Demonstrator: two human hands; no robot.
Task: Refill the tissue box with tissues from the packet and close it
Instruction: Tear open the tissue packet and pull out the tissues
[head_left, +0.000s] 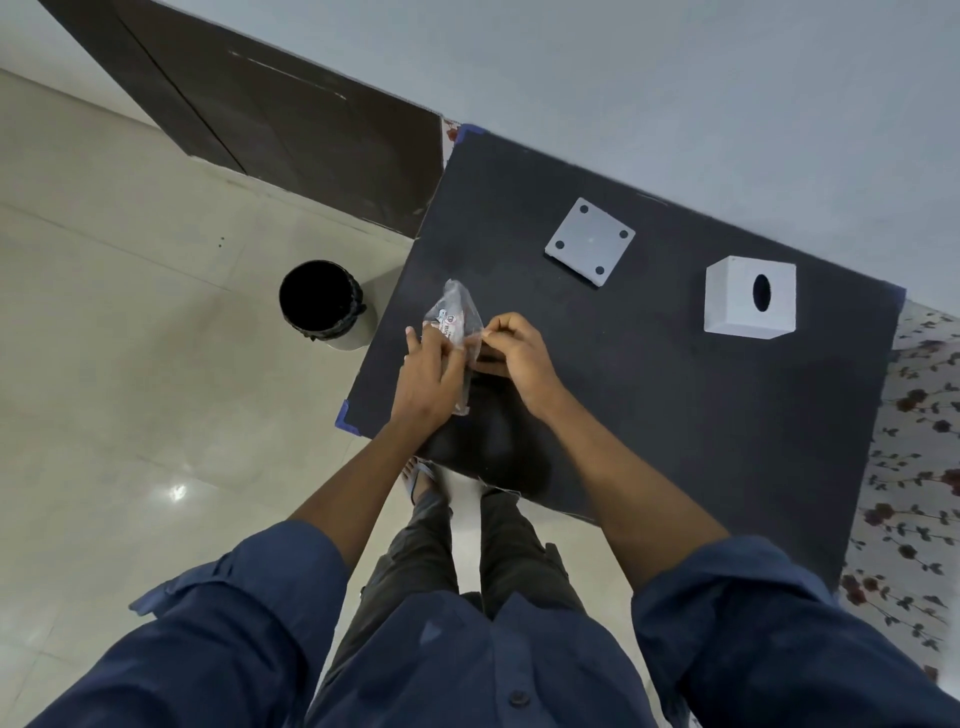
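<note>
Standing at near edge of black table, both my hands over its 9 o'clock side.

Hands: 2, both on 1 clear plastic packet. My left hand grips pkt from the 8 o'clock side, fingers curled round its lower part, fingertips up against the printed label. My right hand pinches pkt's edge from 3 o'clock, thumb + forefinger closed on the film, other fingers curled. Pkt held up off the table top, tilted, top end pointing to 11 o'clock. Can't tell how many tissues inside, film crumpled, contents not readable.

Tissue box: 1, white cube, sits at 2 o'clock on table, well apart from my hands. Dark oval slot faces me, so box looks tipped on its side. No tissue showing at slot.

Box base: 1, white square plate, lies flat at 12 o'clock, apart from box, to its 9 o'clock. 4 dark round pads on it, 1 per corner.

Off table: 1 bin w/ black liner on floor at 9 o'clock, just beside table edge. Blue tape at the table corners I can see. Floral cloth shows under table at 3 o'clock.
</note>
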